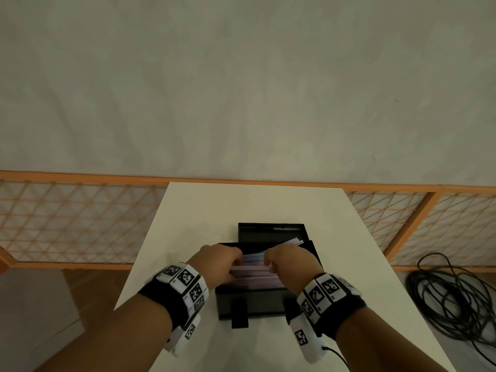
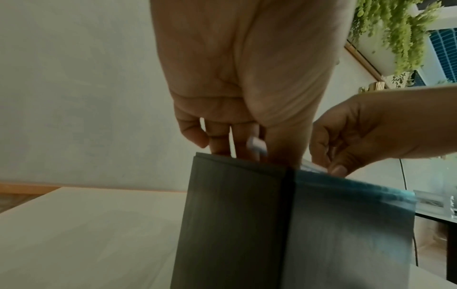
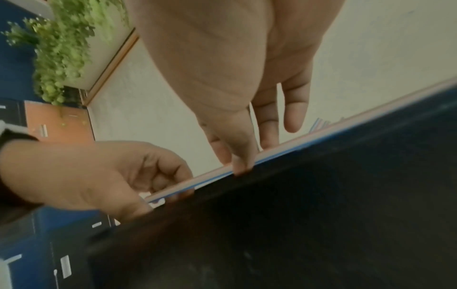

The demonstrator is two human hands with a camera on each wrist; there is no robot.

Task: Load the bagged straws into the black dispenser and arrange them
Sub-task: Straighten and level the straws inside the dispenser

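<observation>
The straws (image 1: 256,265) already lie in the open black dispenser (image 1: 252,304) on the white table (image 1: 349,264), so by the look of it the arranging step is in hand. The left hand (image 1: 218,261) pinches straw ends at one side, and the right hand (image 1: 288,261) pinches a straw near the middle. Next, the stack likely needs levelling, as some ends at the far right corner stick up.

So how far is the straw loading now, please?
Done: the straws already lie inside the open black dispenser; no bag shows. In hand: left hand and right hand hold them, arranging. Left: level the raised far ends, then perhaps close the lid.
</observation>
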